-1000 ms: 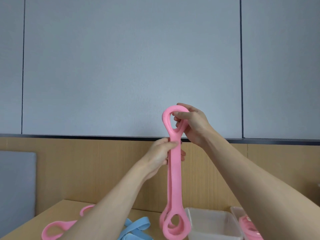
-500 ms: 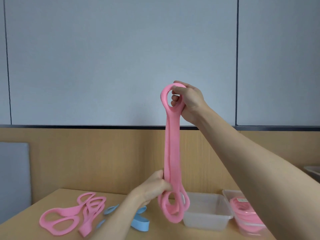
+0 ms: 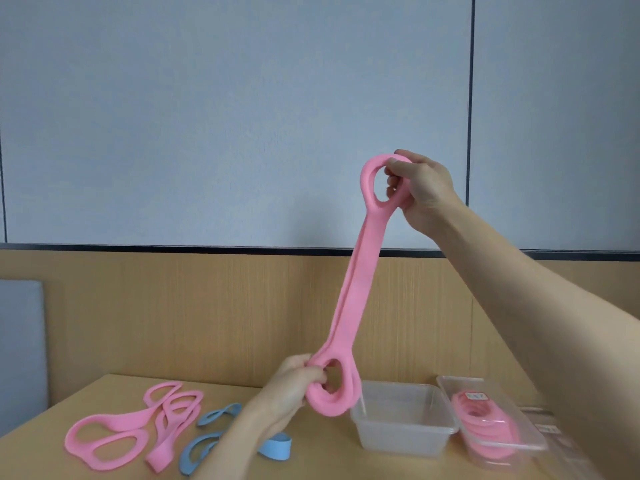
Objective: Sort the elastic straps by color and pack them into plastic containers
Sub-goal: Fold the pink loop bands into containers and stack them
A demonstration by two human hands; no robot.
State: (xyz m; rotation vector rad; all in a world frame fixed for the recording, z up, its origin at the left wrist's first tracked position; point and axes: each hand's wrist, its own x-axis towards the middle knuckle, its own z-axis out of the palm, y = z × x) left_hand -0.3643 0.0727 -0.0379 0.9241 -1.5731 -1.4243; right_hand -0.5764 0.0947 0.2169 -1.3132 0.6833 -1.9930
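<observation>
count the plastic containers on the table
2 for sure: an empty clear container just right of the held strap, and a second container to its right, holding pink straps. Clear plastic farther right, partly behind the right arm, may be a third.

The raised straps (image 3: 360,289) are one plain, unpatterned pink, the same pink as the loose straps (image 3: 117,434) at the near left of the table and those showing through the clear right container (image 3: 502,441). Next to the loose ones lie pale blue straps (image 3: 277,448), and the middle container (image 3: 401,427) is colourless and cloudy. The table (image 3: 311,462) and panelling (image 3: 173,306) are light wood grain under a grey-blue wall (image 3: 242,116) with thin dark seams.
</observation>
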